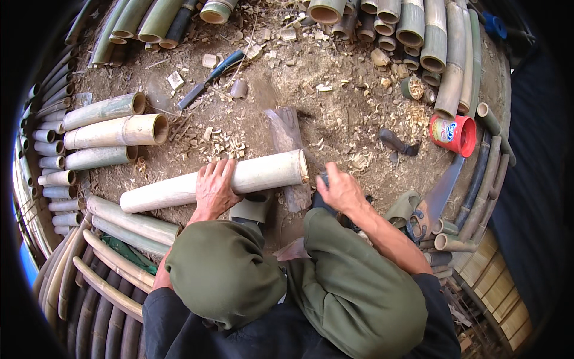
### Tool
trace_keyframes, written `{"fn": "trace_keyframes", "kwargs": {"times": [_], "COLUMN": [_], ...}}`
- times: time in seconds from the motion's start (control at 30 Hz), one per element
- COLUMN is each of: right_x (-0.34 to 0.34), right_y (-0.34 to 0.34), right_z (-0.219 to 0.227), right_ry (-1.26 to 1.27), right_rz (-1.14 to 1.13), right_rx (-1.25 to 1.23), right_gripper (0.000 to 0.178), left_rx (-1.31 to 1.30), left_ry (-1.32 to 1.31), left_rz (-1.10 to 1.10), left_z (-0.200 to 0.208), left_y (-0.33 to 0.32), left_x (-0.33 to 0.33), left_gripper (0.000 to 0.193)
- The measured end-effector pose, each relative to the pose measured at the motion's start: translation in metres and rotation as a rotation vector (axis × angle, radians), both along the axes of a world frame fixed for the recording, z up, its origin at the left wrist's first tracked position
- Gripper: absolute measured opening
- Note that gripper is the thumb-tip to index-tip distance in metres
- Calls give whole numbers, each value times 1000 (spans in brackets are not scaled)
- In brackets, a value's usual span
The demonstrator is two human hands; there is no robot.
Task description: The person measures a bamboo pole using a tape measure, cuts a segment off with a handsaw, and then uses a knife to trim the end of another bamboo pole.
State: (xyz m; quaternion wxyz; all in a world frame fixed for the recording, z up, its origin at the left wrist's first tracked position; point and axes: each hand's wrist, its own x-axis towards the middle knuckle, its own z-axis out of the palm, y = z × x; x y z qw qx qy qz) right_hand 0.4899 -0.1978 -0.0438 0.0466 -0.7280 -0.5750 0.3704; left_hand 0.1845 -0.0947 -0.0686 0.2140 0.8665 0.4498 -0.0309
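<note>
Down on the dirt floor, left hand (214, 186) presses flat on the pale bamboo tube (215, 181) while right hand (341, 190) grips something dark I can't identify, so that round tube could easily roll sideways if the palm's pressure eases.

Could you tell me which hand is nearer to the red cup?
The right hand, at the pale bamboo tube's cut end, is nearer the red cup; the left hand rests farther off on the tube's middle.

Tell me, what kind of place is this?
Probably an outdoor bamboo workshop. Cut bamboo tubes lie all around, wood shavings cover the dirt ground, and the left hand steadies a peeled bamboo pole.
</note>
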Motion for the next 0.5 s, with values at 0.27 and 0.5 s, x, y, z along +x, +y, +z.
{"fn": "trace_keyframes", "kwargs": {"times": [0.27,0.5], "right_x": [-19,0], "right_y": [17,6], "right_z": [47,12], "right_ry": [342,185], "right_rz": [-113,-129], "right_rx": [634,-48], "right_gripper": [37,35], "left_rx": [147,-4], "left_ry": [-1,75], "left_rz": [0,-34], "left_z": [-12,10], "left_y": [-12,-3], "left_x": [-10,-1], "left_gripper": [86,80]}}
